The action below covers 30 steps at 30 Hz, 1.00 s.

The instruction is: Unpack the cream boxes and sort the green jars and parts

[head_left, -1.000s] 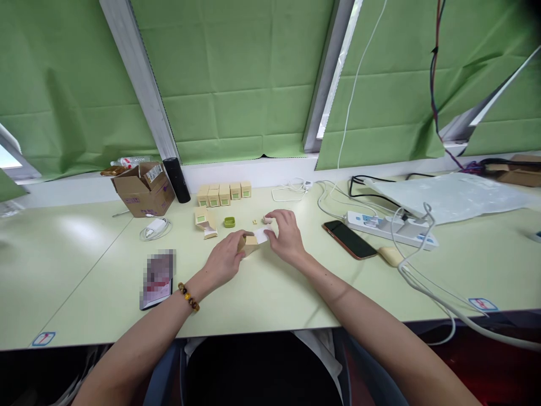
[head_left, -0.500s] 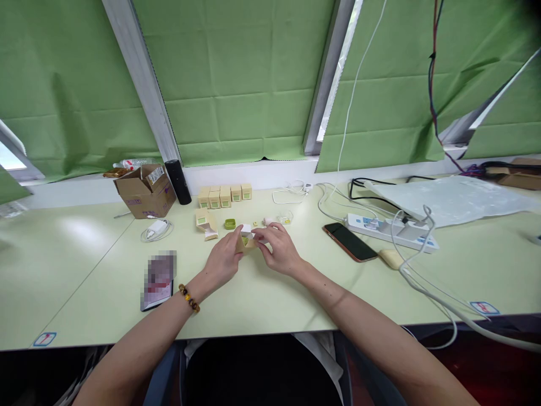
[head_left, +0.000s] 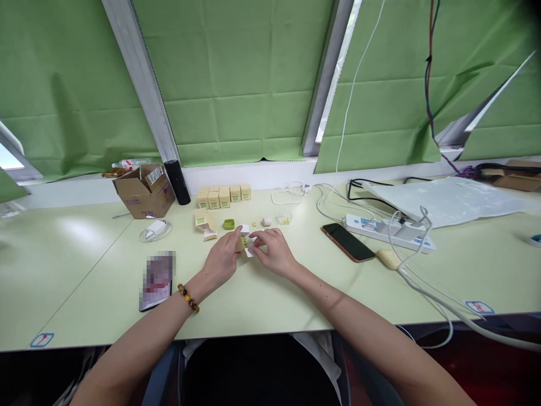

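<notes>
In the middle of the table, my left hand is closed round the side of a small cardboard box. The box is tilted with its opening facing right, and its white inner flaps stick out. Something green shows inside it. My right hand pinches at the box's open end, its thumb and fingertips at the white flap. Just behind the hands are a small green tray, a tiny yellow piece, a pale pink cylinder and a clear plastic piece with yellow in it.
Several small boxes stand in a row at the back, with an opened one before them. Left are a phone, a charger, a carton and a black cylinder. Right are another phone, a power strip and loose cables.
My right hand has shifted down a little along the box's open end. The box has turned so more of its white flaps and opening show. The pink cylinder is now uncovered.
</notes>
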### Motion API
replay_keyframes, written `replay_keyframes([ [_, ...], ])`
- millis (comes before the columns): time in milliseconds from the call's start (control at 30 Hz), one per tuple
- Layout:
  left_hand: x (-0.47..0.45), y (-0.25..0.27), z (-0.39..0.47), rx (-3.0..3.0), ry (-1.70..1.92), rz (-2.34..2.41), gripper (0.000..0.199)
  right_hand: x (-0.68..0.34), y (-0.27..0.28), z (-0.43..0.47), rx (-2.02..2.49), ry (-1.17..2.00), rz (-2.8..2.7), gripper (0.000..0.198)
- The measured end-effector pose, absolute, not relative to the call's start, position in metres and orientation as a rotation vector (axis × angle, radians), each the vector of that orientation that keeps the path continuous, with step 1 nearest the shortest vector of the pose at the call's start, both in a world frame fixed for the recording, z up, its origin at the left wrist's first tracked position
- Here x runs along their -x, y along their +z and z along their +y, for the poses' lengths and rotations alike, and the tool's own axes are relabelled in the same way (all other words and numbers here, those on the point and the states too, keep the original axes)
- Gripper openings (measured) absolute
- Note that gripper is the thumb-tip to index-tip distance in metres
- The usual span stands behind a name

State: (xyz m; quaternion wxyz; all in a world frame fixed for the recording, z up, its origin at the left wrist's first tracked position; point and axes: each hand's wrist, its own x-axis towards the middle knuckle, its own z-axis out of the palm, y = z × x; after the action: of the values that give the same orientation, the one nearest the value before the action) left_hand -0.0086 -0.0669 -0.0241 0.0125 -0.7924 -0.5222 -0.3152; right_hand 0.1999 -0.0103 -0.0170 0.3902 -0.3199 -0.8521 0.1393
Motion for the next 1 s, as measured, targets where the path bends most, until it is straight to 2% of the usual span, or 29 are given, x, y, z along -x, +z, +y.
replay_keyframes([
  [167,0.006,-0.028,-0.067,2.459,-0.863,-1.523,0.083,-0.194,-0.021,-0.004,0.929,0.556,-2.092,0.012],
  [400,0.004,-0.027,-0.069,2.427,-0.749,-1.505,0.080,-0.183,-0.037,0.003,0.965,0.581,-2.017,0.005],
  [600,0.006,-0.020,-0.070,2.387,-0.754,-1.569,0.077,-0.188,-0.035,0.010,0.911,0.878,-1.732,0.018],
  [833,0.010,-0.019,-0.067,2.335,-0.856,-1.610,0.076,-0.195,-0.027,0.019,0.881,1.258,-1.412,0.045],
  [1000,0.014,-0.016,-0.065,2.312,-0.924,-1.660,0.076,-0.204,-0.017,0.025,0.852,1.308,-1.328,0.052],
])
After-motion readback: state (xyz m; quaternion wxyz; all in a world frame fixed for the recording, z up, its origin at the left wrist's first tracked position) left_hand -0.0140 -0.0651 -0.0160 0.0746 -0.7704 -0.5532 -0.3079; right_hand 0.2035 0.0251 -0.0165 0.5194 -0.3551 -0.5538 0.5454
